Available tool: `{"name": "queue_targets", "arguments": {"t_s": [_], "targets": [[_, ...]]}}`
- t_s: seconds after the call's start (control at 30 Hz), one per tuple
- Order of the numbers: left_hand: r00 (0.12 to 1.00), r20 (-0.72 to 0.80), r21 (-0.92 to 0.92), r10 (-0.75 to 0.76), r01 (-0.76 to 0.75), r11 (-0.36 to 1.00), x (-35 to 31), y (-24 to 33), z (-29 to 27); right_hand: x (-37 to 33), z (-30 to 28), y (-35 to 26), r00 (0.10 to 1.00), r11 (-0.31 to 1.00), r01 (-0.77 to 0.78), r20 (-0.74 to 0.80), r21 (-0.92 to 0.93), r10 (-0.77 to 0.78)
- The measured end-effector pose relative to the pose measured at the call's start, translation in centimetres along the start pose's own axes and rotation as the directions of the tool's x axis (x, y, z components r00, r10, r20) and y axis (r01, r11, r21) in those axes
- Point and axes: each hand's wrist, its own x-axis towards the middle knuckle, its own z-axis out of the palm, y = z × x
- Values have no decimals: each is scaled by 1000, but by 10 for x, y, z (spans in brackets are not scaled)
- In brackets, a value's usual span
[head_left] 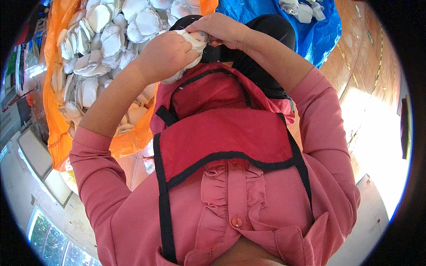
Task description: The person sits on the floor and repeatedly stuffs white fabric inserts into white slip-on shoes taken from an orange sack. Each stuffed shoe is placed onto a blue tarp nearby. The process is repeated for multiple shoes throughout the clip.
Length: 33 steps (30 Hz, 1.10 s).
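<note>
My left hand [166, 55] is closed round a white, soft, stuffed-looking fabric piece [195, 43], held above my lap. From the other side my right hand [218, 30] reaches in, with thumb and fingers pinched at the same piece's far edge. A small blue spot shows near the right fingertips; what it is I cannot make out. Part of the white material hangs below my left fist. Just beyond and left of my hands lies a big heap of similar rounded white padded pieces [111, 37].
The heap lies on an orange sheet or sack [55, 128] at the left. A blue sheet [313, 42] at the far right bears several white pieces [304, 12]. A red apron [226, 133] with black edging covers my front. Tiled floor [355, 57] spreads to the right.
</note>
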Motion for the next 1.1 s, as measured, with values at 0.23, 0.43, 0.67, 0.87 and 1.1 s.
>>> {"name": "queue_targets", "arguments": {"t_s": [0.23,0.43,0.67,0.87,1.1], "targets": [[993,-110,-94,33,-43,995,-23,0,14,2,-7,8,997,996,-75,15,46,74],[978,-208,-62,-9,-4,998,-22,1,7,-7,-8,2,991,880,35,-96,-473,-91],[863,-457,-183,-215,146,972,-17,6,-23,-6,-17,5,691,670,721,121,-178,-712],[763,-407,-407,-502,340,848,-22,17,-44,-32,-11,-20,843,817,527,267,-236,-467],[666,-454,-438,-592,411,799,-19,44,-8,-32,9,12,914,914,406,-23,-3,-405]]}}
